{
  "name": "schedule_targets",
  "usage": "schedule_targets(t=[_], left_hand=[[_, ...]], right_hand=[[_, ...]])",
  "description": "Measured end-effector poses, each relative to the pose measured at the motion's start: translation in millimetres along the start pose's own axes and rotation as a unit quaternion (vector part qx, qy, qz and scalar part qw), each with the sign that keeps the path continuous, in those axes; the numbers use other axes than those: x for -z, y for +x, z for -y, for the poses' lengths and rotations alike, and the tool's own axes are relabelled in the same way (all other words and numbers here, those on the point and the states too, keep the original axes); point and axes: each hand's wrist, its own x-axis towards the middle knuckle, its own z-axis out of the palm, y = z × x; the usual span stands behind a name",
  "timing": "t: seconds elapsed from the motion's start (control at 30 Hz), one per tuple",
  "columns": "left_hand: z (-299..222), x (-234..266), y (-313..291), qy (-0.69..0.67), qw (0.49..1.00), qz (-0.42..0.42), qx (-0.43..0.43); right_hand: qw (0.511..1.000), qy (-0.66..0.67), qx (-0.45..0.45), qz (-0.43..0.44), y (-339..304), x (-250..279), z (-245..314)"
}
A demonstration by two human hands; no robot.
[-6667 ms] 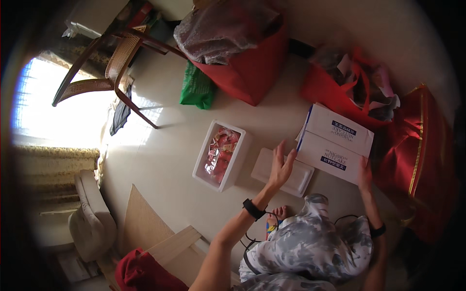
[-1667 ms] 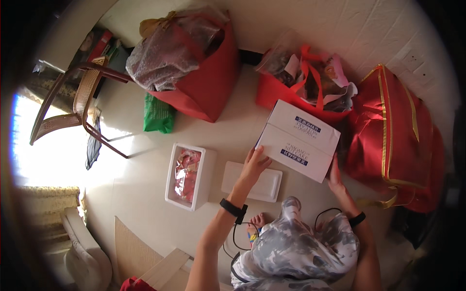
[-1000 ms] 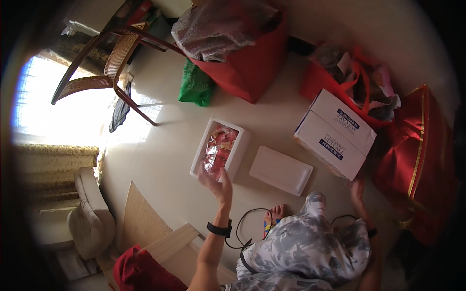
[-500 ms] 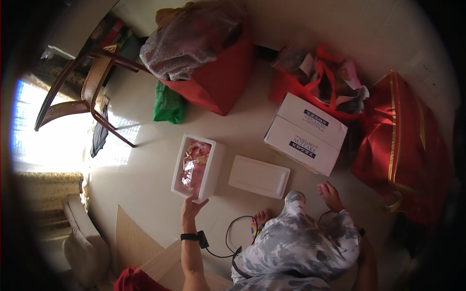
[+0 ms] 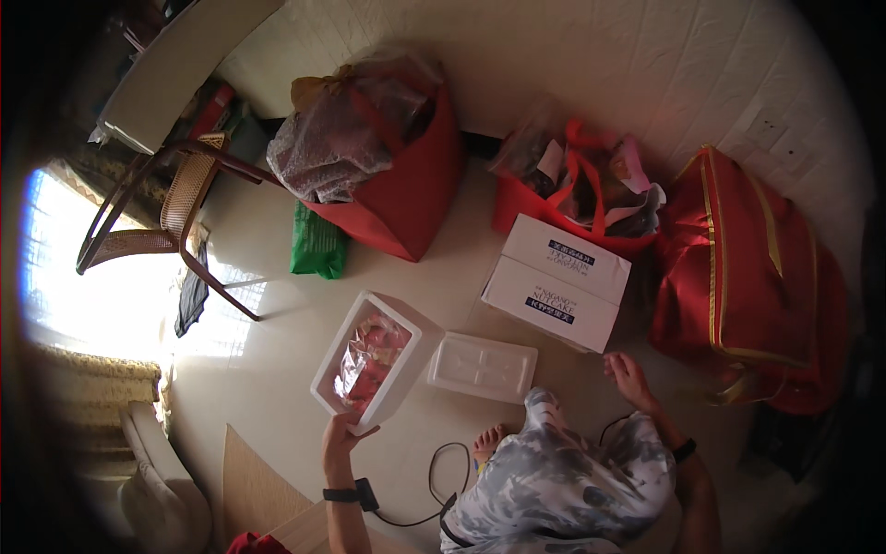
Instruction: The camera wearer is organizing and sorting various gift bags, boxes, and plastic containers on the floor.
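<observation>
My left hand (image 5: 341,443) grips the near end of a white foam box (image 5: 426,334), which leans at an angle above or on the floor; which of the two I cannot tell. Inside it lie red-wrapped packets (image 5: 374,355) under shiny clear plastic. Just right of the box, a white foam lid (image 5: 481,367) rests flat on the floor. My right hand (image 5: 630,380) hovers by my knee with its fingers curled in and nothing visible in them. Its closest neighbour is a white carton (image 5: 558,286) with dark blue print.
A large red bag (image 5: 406,208) stuffed with bubble wrap stands at the back beside a green bag (image 5: 317,242). Behind the carton is another red bag (image 5: 526,198); a shiny red bag (image 5: 738,268) stands right. A cane chair (image 5: 180,198) is far left. A cable (image 5: 434,471) loops near my foot.
My left hand has turned the foam box so that it slants, its near end swung to the left. The whole view has tilted upward a little. My right hand stays by the knee.
</observation>
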Motion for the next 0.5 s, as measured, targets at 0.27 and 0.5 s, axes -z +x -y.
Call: schedule_targets(t=[0.27, 0.5], left_hand=[[-120.4, -136.1, -19.0, 0.181, 0.959, 0.214, -0.035], [-136.4, -283.8, 33.3, 0.371, 0.877, 0.304, -0.034]], right_hand=[[0.999, 0.005, 0.008, -0.035, 17.2, 7.8, 0.9], [0.994, 0.071, -0.028, -0.073, 22.4, 4.7, 44.3]])
